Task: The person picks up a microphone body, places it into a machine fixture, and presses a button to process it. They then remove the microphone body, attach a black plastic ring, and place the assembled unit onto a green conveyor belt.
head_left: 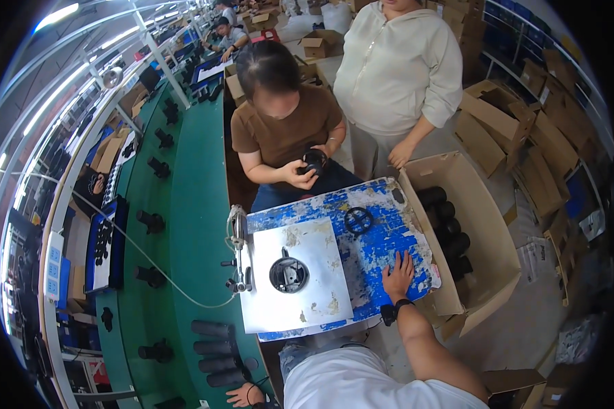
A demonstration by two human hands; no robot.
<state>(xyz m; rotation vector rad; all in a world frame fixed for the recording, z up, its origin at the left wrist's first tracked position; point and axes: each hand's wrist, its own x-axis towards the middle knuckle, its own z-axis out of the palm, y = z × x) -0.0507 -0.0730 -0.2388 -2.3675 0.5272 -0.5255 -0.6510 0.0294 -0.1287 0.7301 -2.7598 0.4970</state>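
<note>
The right hand lies flat and empty on the blue bench, bracing, near the black ring. The left hand rests open beside black cylinders.

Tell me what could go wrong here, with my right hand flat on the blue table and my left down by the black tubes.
The black ring lies loose on the blue table beyond your right hand; a sweep might knock it into the cardboard box. Your left hand sits beside stacked black tubes at the belt's edge; a nudge could roll them.
</note>
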